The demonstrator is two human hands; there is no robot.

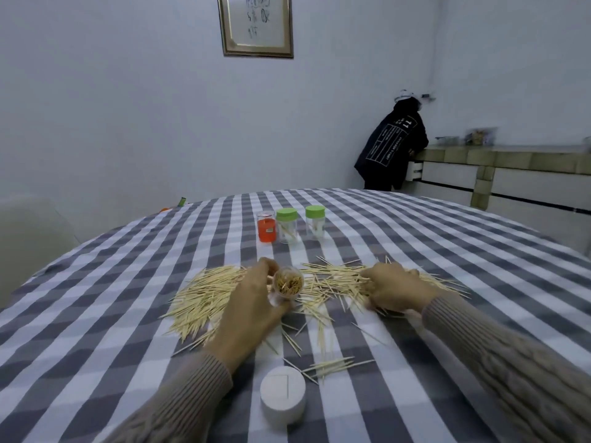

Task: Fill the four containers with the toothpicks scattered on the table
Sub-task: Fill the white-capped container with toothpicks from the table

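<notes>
The left hand [248, 310] has its grip curled around an open container [287, 284] full of toothpicks. The right hand [391, 287], fingers bent, presses on the scattered toothpicks [204, 295] just beside it on the desk [447, 251]. A white lid [283, 394] lies nearer.

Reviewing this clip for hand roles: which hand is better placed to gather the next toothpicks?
The right hand: it already rests on the scattered toothpicks, fingers among them. The left hand grips the open container, so it is occupied.
</notes>
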